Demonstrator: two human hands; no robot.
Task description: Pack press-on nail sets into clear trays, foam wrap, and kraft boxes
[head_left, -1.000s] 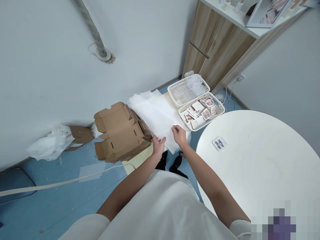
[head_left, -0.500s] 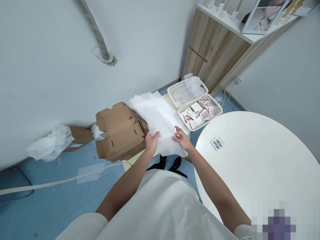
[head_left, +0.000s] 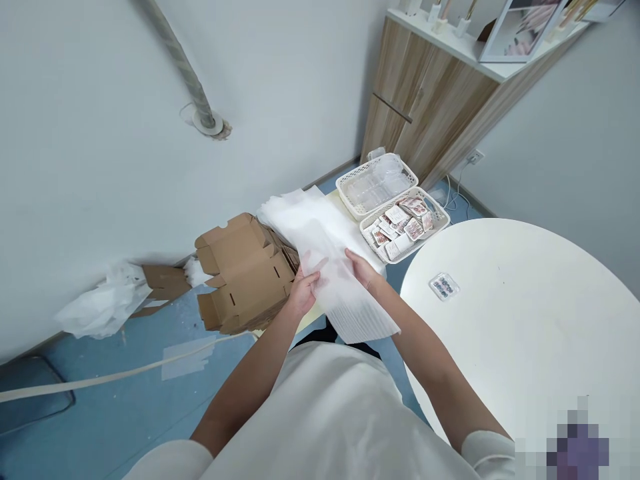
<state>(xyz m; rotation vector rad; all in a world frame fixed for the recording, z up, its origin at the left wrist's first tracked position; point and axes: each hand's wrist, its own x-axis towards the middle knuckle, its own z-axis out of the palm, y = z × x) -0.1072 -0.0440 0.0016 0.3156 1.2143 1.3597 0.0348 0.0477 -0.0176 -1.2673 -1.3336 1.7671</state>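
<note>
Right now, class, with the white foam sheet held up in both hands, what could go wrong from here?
1. The thin foam sheet hangs limp between the left hand and right hand; gripped only at its sides, it may slip or crease.
2. It may drag another sheet off the stack of sheets just beyond it.
3. The right hand works close to the basket of packets; a swing could catch its rim.

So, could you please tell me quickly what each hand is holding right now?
Left hand: closed on the left edge of the white foam sheet.
Right hand: holding the same sheet's right edge.
</note>
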